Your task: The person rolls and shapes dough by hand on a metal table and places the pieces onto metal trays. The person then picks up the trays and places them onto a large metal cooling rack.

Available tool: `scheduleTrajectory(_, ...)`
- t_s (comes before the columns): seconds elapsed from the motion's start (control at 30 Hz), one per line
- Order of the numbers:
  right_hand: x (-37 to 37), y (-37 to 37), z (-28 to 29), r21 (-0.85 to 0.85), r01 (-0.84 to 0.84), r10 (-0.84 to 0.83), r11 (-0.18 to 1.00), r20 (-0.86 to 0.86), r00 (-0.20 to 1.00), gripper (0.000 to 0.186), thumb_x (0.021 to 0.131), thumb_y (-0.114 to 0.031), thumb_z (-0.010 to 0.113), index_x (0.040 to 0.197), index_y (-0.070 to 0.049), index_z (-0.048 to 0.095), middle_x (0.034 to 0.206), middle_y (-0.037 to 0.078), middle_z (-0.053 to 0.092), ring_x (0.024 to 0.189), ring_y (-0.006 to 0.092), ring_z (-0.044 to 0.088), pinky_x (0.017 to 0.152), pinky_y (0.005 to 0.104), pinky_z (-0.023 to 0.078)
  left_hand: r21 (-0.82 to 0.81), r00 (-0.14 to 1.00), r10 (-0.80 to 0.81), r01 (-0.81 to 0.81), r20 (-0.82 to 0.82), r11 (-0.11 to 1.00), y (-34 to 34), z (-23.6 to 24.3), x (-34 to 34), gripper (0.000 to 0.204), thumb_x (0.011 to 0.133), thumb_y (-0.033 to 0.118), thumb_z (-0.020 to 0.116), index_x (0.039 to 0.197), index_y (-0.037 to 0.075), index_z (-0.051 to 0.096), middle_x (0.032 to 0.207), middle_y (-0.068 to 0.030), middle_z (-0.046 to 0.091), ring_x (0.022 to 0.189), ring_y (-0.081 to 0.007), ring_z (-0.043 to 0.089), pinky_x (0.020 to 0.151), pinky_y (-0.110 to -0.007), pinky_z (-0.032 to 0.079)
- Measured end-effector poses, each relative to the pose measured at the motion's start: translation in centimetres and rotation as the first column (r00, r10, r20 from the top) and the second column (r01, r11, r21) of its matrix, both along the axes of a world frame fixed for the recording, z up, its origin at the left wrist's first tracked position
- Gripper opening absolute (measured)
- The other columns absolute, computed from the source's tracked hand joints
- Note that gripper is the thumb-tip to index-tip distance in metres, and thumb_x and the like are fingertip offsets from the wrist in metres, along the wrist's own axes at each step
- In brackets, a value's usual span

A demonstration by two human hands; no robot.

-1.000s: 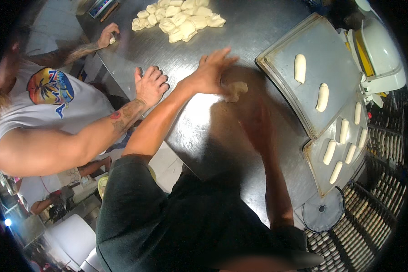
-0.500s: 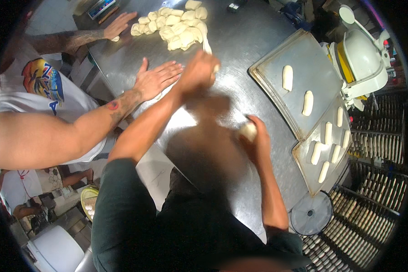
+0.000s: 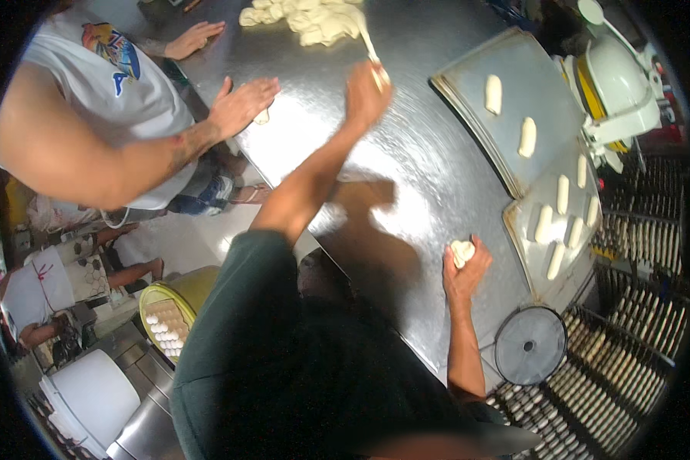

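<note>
Head view gives me the left hand (image 3: 368, 96) over the far middle of the metal table (image 3: 429, 153), seemingly clamped on a stretched dough strand (image 3: 367, 40) running to the dough pile (image 3: 318, 23), though blur softens that grip. I see the right hand (image 3: 468, 280) nearer and to the right, curled around a dough lump (image 3: 461, 252). Farther right, a far tray (image 3: 506, 142) and a near tray (image 3: 526, 230) bear pale rolls (image 3: 493, 95), while at left a co-worker's hand (image 3: 244, 107) partly covers another dough piece (image 3: 262, 118).

Eggs (image 3: 160, 328) in a yellow tub (image 3: 199, 285), white container (image 3: 96, 399) nearby
</note>
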State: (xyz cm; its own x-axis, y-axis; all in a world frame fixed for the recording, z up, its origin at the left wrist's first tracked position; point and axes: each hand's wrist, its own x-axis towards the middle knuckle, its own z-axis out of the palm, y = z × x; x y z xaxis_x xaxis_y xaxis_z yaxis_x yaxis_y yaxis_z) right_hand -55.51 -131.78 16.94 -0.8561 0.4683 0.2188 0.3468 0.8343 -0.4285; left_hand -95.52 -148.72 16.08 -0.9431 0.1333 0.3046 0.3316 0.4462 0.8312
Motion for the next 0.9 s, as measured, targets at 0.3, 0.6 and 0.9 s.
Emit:
scheduleTrajectory(0.3,-1.0,0.7,0.0,0.014,-0.073,0.074,0.997,-0.166,0.983,0.052,0.083,-0.026,0.080,0.124,0.000,0.062,0.112,0.019,0.064,0.100,0.0382,0.057,0.092,0.0483,0.045,0.341,0.595,-0.447,0.289,0.668,0.895,-6.5,1.3,25.9,0.050,0.084,0.003,0.070,0.130,0.004,0.051,0.101,-0.0109,0.064,0.093,-0.0272,0.066,0.088,-0.036,0.053)
scheduleTrajectory(0.6,-3.2,-1.2,5.8,-0.484,0.057,-0.007,0.873,0.104,0.995,0.053,0.083,-0.029,0.078,0.123,0.003,0.065,0.136,0.029,0.059,0.123,0.0448,0.056,0.100,0.0489,0.046,-0.044,0.700,-0.373,0.500,0.608,0.865,-6.7,5.6,36.0,0.080,0.079,0.023,0.085,0.143,0.000,0.042,0.106,-0.0191,0.068,0.098,-0.0318,0.071,0.087,-0.039,0.055)
scheduleTrajectory(0.9,-9.7,-8.5,4.8,-0.174,-0.302,0.310,0.937,0.022,0.950,0.069,0.089,-0.037,0.071,0.146,-0.003,0.049,0.131,0.024,0.060,0.117,0.0383,0.062,0.105,0.0514,0.043,-0.269,0.803,-0.206,0.411,0.559,0.871,-7.8,6.4,36.8,0.045,0.078,0.023,0.078,0.112,-0.005,0.070,0.083,-0.0248,0.073,0.079,-0.0318,0.075,0.075,-0.039,0.059)
